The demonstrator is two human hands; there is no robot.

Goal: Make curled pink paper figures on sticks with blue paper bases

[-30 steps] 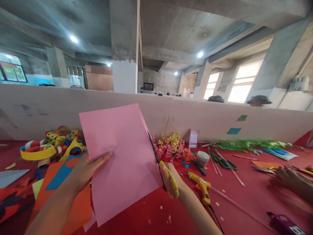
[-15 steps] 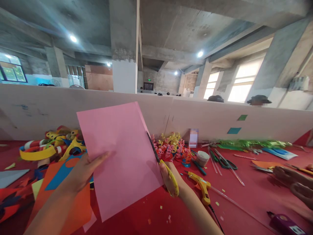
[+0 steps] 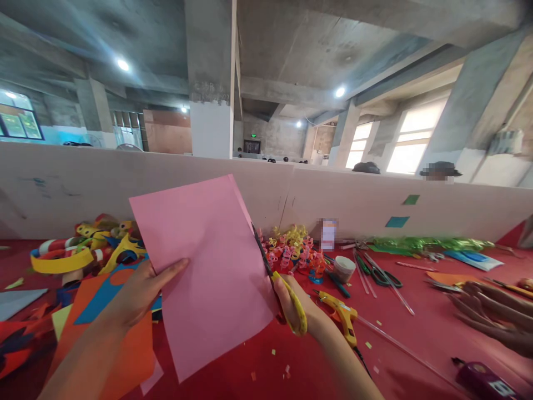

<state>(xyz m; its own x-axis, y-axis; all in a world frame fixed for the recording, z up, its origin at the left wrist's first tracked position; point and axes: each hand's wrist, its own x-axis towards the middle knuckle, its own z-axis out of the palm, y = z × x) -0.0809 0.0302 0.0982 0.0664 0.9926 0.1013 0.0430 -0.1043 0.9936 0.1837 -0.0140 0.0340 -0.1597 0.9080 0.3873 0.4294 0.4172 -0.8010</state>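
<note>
A large sheet of pink paper (image 3: 204, 266) is held up over the red table, tilted. My left hand (image 3: 144, 291) grips its left edge, thumb on the front and fingers behind. My right hand (image 3: 289, 300) is closed around the yellow handles of a pair of scissors (image 3: 296, 305). The dark blades lie along the right edge of the pink sheet, where a narrow strip shows beside the cut line near the top. Below my left forearm lie orange paper (image 3: 137, 355) and a blue paper piece (image 3: 97, 303).
A yellow glue gun (image 3: 341, 316) lies right of my right hand, near a white cup (image 3: 345, 268). Curly pink and yellow decorations (image 3: 291, 247) stand by the white partition (image 3: 353, 194). Another person's hands (image 3: 495, 314) are at the far right, above a purple tool (image 3: 483, 380).
The pink sheet has tilted slightly, its lower corner shifting right and down. My hands keep their holds. The other person's hands have moved further into view from the right.
</note>
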